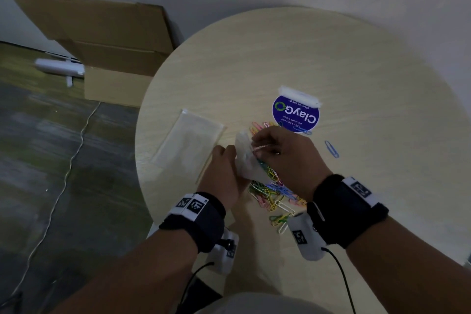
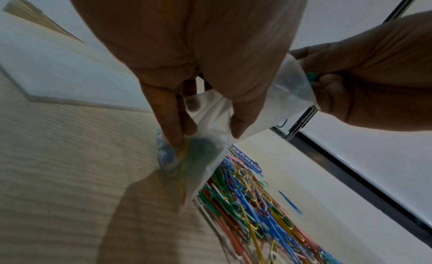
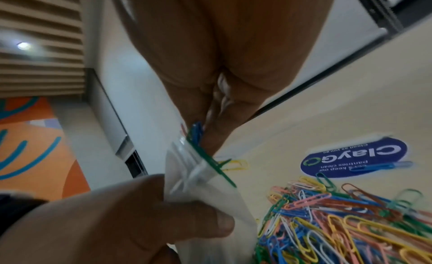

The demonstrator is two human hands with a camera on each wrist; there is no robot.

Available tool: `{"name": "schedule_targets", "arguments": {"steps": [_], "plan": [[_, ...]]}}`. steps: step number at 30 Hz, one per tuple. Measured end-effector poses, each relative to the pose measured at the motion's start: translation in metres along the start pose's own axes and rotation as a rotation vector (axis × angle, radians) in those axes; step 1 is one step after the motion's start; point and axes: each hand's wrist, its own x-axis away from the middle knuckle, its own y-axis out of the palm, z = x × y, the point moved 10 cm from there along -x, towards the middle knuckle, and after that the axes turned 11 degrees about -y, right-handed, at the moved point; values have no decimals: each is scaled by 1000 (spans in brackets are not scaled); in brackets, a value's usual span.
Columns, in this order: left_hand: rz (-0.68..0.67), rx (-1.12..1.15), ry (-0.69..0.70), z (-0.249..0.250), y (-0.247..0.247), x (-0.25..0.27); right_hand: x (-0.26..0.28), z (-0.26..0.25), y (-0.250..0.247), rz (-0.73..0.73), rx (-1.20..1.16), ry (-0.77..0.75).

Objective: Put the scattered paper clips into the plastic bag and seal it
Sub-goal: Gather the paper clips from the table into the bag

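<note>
A small clear plastic bag (image 1: 246, 155) stands tilted over the round table, some coloured clips showing through its lower end (image 2: 184, 162). My left hand (image 1: 225, 173) grips the bag by its side, thumb and fingers pinching the film (image 2: 210, 118). My right hand (image 1: 277, 153) pinches a few paper clips (image 3: 198, 138) at the bag's open mouth (image 3: 187, 168); a green clip sticks out along the rim. A heap of coloured paper clips (image 1: 272, 194) lies on the table under both hands (image 3: 339, 221). A single blue clip (image 1: 331, 149) lies apart to the right.
A stack of spare clear bags (image 1: 191, 143) lies flat left of my hands. A blue round sticker (image 1: 295, 113) is taped to the wooden table (image 1: 331, 58) behind the heap. Cardboard boxes (image 1: 107, 41) and a white cable (image 1: 63, 181) are on the floor at left.
</note>
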Motion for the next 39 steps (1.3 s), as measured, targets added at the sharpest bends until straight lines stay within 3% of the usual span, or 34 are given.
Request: {"name": "schedule_targets", "arguments": {"steps": [2, 6, 11, 16, 21, 29, 34, 39], "plan": [[-2, 25, -2, 0, 0, 0, -1, -4, -4, 49, 65, -43], [-1, 76, -27, -5, -1, -1, -1, -9, -3, -4, 130, -67], [8, 141, -66, -5, -5, 0, 14, 25, -32, 245, -80, 126], [23, 172, -54, 0, -3, 3, 20, 51, 17, -91, -95, 319], [3, 154, -38, 2, 3, 3, 19, 55, 26, -45, -313, 440], [-7, 129, -47, 1, -17, 10, 19, 45, 6, 82, -274, 387], [203, 366, -36, 14, -71, 28, 18, 37, 9, 34, -193, 330], [87, 248, -72, 27, -58, 21, 19, 31, 10, 32, -171, 310]]}}
